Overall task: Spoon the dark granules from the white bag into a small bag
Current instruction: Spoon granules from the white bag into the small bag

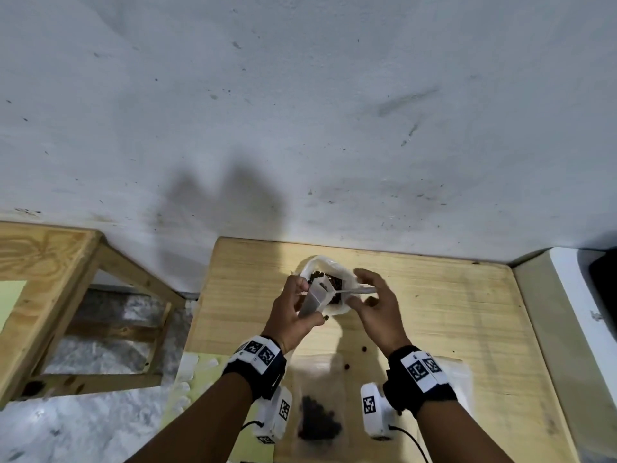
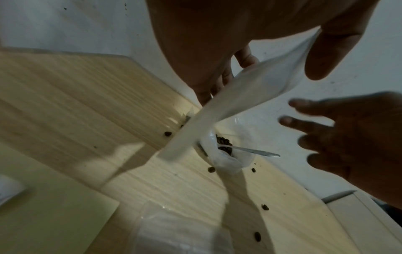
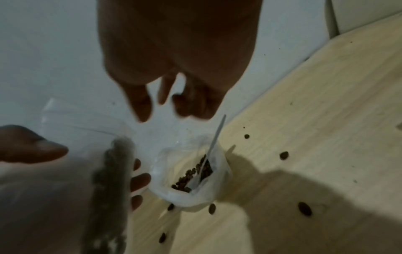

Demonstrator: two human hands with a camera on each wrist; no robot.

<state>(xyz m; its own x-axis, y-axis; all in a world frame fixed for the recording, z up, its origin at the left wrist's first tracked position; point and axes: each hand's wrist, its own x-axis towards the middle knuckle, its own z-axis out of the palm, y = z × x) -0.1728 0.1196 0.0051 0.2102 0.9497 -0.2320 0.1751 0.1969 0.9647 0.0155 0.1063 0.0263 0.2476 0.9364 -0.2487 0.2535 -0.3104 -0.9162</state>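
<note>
Your left hand (image 1: 293, 315) pinches a small bag (image 1: 315, 297) at nine o'clock of the white bag (image 1: 329, 285) of coffee beans (image 1: 334, 282), spoon (image 1: 359, 290) inside, while your right hand (image 1: 377, 305) hovers relaxed and empty at three o'clock.

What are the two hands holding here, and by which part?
The left hand grips a small bag by its side. The right hand holds nothing; the spoon rests in the white bag.

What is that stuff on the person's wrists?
Each bare forearm wears a black wrist strap topped with white tiles printed with black square codes. A white camera box hangs beneath each wrist, with a thin black cable trailing off. No sleeves.
</note>
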